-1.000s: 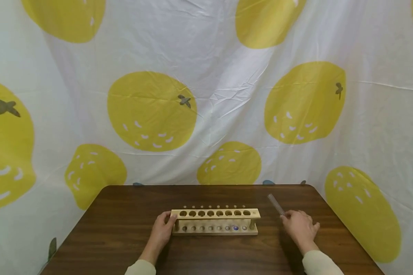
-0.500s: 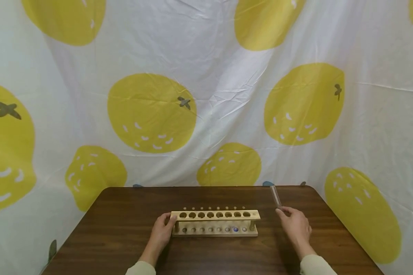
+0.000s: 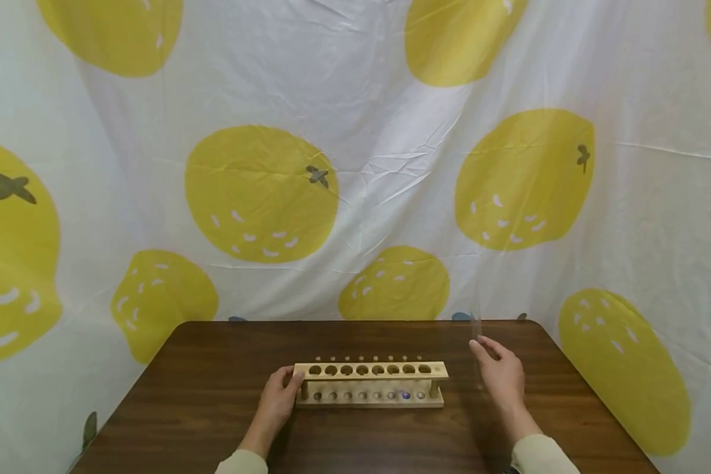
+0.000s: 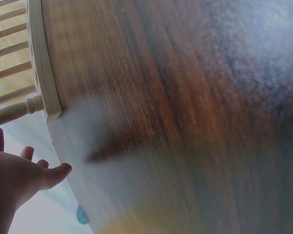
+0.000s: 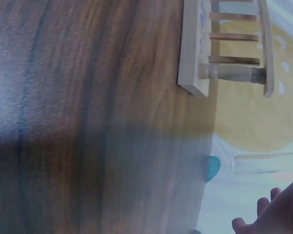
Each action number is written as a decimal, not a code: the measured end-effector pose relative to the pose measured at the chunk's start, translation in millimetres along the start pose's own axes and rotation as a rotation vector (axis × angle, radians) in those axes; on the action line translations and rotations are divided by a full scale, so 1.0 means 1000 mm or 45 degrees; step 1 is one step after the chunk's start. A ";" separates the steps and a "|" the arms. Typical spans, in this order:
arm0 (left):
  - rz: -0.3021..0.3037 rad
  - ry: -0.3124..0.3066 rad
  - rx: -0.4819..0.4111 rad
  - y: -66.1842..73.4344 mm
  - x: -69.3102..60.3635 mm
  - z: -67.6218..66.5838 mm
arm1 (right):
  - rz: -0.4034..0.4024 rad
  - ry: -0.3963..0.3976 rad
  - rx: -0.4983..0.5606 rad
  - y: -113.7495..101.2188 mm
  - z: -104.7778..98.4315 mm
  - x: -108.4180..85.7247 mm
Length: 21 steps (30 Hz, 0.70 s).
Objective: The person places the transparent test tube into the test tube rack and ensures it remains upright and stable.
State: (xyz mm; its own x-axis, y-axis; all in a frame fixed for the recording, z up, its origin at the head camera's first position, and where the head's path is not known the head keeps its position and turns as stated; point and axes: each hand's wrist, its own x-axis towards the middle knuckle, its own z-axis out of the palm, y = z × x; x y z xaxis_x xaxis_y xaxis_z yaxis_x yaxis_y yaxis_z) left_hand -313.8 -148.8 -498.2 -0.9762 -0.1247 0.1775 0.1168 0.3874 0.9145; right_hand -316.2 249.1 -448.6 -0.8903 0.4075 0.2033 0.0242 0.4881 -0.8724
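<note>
A wooden test tube rack (image 3: 370, 372) stands on the table, with a row of round holes in its top board. My left hand (image 3: 277, 400) holds its left end, thumb on the top board. In the left wrist view this hand (image 4: 25, 175) is beside the rack's end post (image 4: 17, 111), some fingers stretched out. To the right of the rack, my right hand (image 3: 500, 376) pinches a clear test tube between thumb and fingers. The right wrist view has the test tube (image 5: 263, 164) roughly upright, its rounded end pointing down above the table.
The dark wood-grain table (image 3: 243, 342) reaches back to a white cloth (image 3: 385, 197) printed with yellow lemons. Short drying pegs (image 3: 376, 358) line the rack's back. A blue-violet spot (image 3: 405, 395) shows on the rack's lower board.
My right hand has risen and moved slightly left, turning the test tube from slanted to about upright. My left hand and the rack have stayed in place.
</note>
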 end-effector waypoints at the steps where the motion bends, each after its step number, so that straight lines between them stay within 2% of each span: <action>1: -0.005 -0.005 0.000 0.000 0.000 0.000 | -0.023 0.009 0.017 -0.002 0.000 0.000; 5: -0.017 -0.018 0.000 0.000 0.001 -0.001 | -0.099 0.044 0.067 -0.009 0.000 0.000; 11: -0.026 -0.025 0.000 0.002 0.000 -0.001 | -0.140 0.059 0.102 -0.018 0.003 -0.002; 21: -0.053 -0.037 -0.030 0.000 0.000 -0.001 | -0.224 0.093 0.076 -0.029 0.009 -0.004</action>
State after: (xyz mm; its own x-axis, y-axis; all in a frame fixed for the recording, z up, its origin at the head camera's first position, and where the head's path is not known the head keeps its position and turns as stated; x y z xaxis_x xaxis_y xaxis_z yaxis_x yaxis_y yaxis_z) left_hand -313.7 -149.4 -498.0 -0.9852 -0.1132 0.1289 0.0801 0.3608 0.9292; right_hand -317.3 226.4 -427.8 -0.8431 0.3758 0.3847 -0.1576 0.5112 -0.8449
